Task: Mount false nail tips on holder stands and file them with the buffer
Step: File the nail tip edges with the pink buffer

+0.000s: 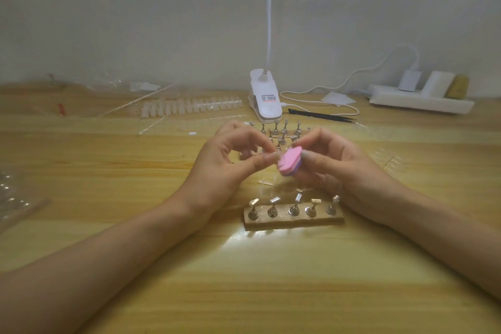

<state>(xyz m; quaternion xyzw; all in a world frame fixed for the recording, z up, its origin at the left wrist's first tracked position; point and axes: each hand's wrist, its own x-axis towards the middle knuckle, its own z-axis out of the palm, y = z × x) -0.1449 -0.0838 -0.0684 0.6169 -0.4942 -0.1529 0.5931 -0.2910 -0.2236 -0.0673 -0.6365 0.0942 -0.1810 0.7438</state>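
Observation:
My right hand (pixel 333 168) pinches a small pink and purple buffer block (pixel 371 163) between thumb and fingers above the table. My left hand (pixel 233 160) has its thumb and fingers pinched together right against the buffer's left edge; whatever it pinches is too small to make out. Below the hands a wooden base (pixel 294 221) carries several metal holder stands (pixel 294 206) in a row. More loose holder stands (pixel 284 130) cluster behind the hands. A clear nail tip (pixel 267 182) lies on the table under the buffer. A strip of nail tips (pixel 189 107) lies at the back left.
A white clip lamp (pixel 265 99) stands at the back centre with its cable trailing right to a white power strip (pixel 420 97). Black tweezers (pixel 322 115) lie beside the lamp. Clear plastic packaging (pixel 16 198) sits at the left edge.

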